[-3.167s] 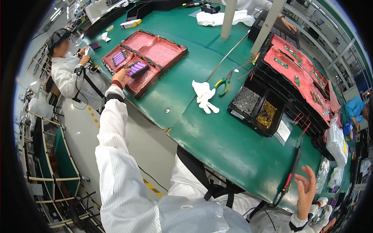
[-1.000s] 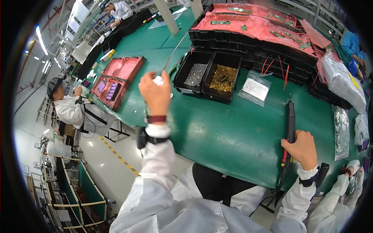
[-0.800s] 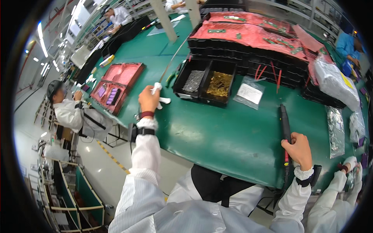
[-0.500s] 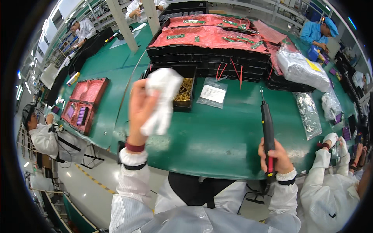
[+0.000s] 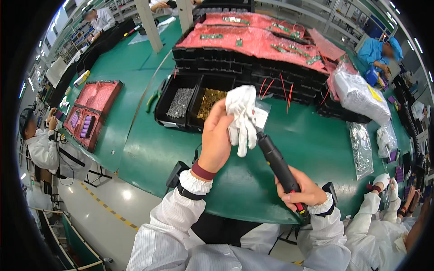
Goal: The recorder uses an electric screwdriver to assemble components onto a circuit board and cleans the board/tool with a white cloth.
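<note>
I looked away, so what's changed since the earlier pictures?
The left hand released the purple-cell pack in the red-lined case and lifted the white glove off the table. The right hand picked up the black tool, bringing it left toward the glove. The parts bins stayed put.
</note>
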The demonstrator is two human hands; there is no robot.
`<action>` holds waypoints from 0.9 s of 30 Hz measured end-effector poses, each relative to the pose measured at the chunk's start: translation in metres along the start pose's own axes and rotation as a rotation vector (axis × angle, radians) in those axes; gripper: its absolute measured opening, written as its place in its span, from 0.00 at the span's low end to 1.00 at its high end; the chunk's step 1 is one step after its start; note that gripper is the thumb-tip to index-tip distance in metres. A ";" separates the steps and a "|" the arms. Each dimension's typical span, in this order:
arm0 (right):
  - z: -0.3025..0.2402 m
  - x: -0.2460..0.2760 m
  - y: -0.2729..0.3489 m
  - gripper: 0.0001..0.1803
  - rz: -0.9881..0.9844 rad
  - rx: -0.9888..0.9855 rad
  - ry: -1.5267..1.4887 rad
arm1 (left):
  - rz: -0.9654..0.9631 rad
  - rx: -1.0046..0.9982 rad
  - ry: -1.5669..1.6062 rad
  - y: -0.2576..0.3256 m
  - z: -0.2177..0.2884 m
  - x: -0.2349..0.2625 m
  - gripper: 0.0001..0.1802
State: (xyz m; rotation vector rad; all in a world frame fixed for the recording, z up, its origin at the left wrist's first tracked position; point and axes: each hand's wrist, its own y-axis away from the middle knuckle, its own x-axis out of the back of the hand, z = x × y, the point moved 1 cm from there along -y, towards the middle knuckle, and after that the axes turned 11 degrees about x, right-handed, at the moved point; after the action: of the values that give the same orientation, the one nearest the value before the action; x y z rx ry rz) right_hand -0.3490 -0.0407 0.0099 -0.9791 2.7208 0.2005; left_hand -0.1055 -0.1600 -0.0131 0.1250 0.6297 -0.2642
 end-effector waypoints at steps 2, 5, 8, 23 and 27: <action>0.003 0.007 -0.001 0.26 0.020 -0.016 -0.006 | 0.115 -0.125 -0.112 -0.002 0.005 -0.006 0.25; 0.002 0.008 -0.001 0.27 0.100 -0.012 0.009 | 0.139 -0.132 -0.249 0.002 0.004 -0.003 0.24; 0.006 0.010 -0.002 0.27 0.083 0.006 -0.011 | 0.124 -0.163 -0.456 0.002 0.006 0.008 0.20; 0.012 0.001 -0.001 0.28 -0.021 -0.011 -0.280 | -0.178 0.017 -0.303 0.004 -0.009 0.002 0.23; 0.013 0.002 -0.002 0.28 -0.037 -0.018 -0.298 | -0.227 0.057 -0.260 0.001 -0.009 0.008 0.23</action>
State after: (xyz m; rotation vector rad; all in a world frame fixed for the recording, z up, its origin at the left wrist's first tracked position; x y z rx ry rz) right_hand -0.3469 -0.0412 -0.0034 -0.9217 2.4328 0.3361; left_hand -0.1038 -0.1589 -0.0253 0.0717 0.3772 -0.5096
